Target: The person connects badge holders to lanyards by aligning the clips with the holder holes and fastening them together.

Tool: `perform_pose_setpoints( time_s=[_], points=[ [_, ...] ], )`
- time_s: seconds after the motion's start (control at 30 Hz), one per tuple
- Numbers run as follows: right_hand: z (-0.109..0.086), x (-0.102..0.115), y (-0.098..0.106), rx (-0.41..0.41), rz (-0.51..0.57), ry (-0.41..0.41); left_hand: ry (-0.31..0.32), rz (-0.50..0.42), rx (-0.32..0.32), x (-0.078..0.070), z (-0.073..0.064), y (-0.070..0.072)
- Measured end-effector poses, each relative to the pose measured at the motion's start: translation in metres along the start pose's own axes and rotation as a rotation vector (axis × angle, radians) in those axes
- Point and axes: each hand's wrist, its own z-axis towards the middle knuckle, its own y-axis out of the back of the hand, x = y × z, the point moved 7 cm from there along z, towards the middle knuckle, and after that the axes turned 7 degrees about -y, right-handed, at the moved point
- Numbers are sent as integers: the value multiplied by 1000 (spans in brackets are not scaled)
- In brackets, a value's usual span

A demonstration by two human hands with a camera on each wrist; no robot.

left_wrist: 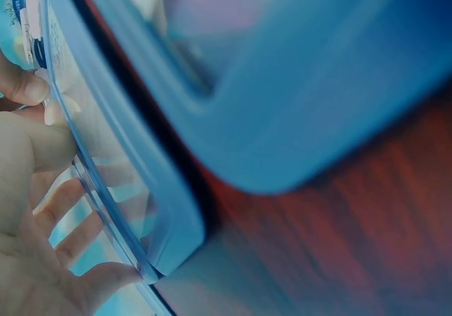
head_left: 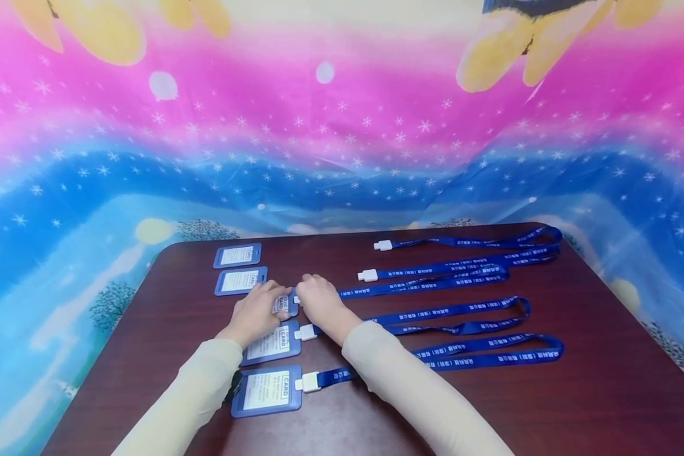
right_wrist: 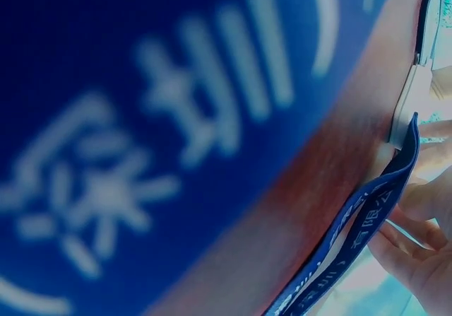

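My left hand (head_left: 259, 311) grips a blue badge holder (head_left: 283, 306) with a printed card inside, in the middle of a column of holders. In the left wrist view the fingers of the left hand (left_wrist: 32, 224) are around the edge of that holder (left_wrist: 131, 164). Close against its slotted end, my right hand (head_left: 321, 305) pinches the clip end of a blue lanyard (head_left: 370, 289). The white clip (right_wrist: 409, 107) shows in the right wrist view, beside the right hand (right_wrist: 424, 249). Fingers hide whether clip and slot are joined.
Nearer me, two badge holders (head_left: 266, 391) have white clips (head_left: 309, 382) at their slots. Farther back lie two holders (head_left: 237, 255) apart from their lanyards, whose white clips (head_left: 367, 275) point left. Lanyard loops (head_left: 513, 308) spread across the brown table (head_left: 593, 405).
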Motion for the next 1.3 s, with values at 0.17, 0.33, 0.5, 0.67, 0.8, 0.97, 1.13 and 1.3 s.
perform_pose_setpoints(
  time_s=[0.17, 0.33, 0.5, 0.67, 0.8, 0.97, 1.13, 1.3],
  points=[
    [0, 1, 0, -15, -3, 11, -10, -8, -1, -2, -1, 1],
    [0, 4, 3, -21, -9, 14, -12, 0, -5, -1, 0, 2],
    [-1, 2, 5, -29, -10, 16, -11, 0, -6, -2, 1, 1],
    [-3, 2, 4, -24, -42, 38, -3, -4, 9, -1, 0, 0],
    [-8, 2, 2, 6, -63, 63, 8, 18, 27, 0, -2, 0],
    [-18, 2, -1, 64, -71, 94, 9, 11, 59, 1, -7, 0],
    [-25, -3, 4, 50, -41, 141, -17, 22, 52, -1, -9, 2],
    [-27, -17, 14, 12, 9, 134, -51, 46, 37, -4, -10, 4]
  ],
)
